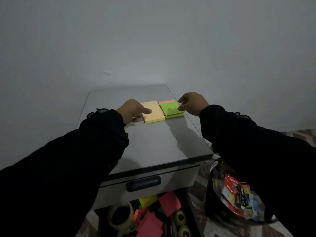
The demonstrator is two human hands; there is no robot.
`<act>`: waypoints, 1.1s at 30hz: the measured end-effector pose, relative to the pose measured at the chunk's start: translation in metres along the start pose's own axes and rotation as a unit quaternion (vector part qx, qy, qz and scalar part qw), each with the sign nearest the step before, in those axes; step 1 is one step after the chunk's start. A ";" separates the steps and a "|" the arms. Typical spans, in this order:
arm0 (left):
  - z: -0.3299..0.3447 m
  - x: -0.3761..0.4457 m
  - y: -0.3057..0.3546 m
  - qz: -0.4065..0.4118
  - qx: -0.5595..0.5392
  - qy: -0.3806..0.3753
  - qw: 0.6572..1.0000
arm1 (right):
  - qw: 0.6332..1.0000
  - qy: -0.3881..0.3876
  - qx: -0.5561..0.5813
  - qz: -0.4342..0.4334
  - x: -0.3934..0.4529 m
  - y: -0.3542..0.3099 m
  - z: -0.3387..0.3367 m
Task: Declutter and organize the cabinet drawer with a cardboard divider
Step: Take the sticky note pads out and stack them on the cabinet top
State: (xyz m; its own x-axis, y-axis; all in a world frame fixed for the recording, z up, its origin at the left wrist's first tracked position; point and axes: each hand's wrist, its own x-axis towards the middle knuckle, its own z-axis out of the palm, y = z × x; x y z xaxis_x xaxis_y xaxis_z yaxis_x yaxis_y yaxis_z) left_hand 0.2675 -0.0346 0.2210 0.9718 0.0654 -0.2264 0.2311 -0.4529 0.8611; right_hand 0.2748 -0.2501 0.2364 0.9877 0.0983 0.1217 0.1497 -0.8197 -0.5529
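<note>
While both arms in dark sleeves reach over the grey cabinet top [150, 144], the left hand [132, 111] rests on the orange notepad [153, 112], its thumb lying flat across the pad's near-left corner. Just right of that pad, touching it, sits the green notepad [171, 110], and the right hand [193, 103] holds its right edge with curled fingers, though the dim light makes the grip hard to read. Below both hands the open drawer [153, 218] holds pink paper squares [169, 202], tape rolls [180, 218] and pens.
</note>
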 end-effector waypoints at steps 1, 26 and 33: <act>-0.001 -0.013 0.000 0.023 0.000 -0.009 1.000 | 1.000 -0.004 0.005 -0.002 -0.009 -0.003 -0.003; 0.081 -0.222 -0.233 0.015 0.299 -0.153 0.942 | 0.927 -0.339 -0.156 -0.025 -0.259 0.044 0.124; 0.096 -0.218 -0.306 -0.023 0.402 -0.196 0.894 | 0.913 -0.381 -0.144 0.009 -0.282 0.083 0.185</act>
State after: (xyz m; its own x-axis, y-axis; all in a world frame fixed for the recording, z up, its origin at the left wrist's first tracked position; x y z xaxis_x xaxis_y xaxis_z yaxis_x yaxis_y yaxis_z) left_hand -0.0193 0.0045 -0.0370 0.8345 -0.1449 -0.5316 0.0095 -0.9609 0.2768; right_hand 0.0177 -0.2418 0.0037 0.7517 0.3577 -0.5541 0.2231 -0.9285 -0.2967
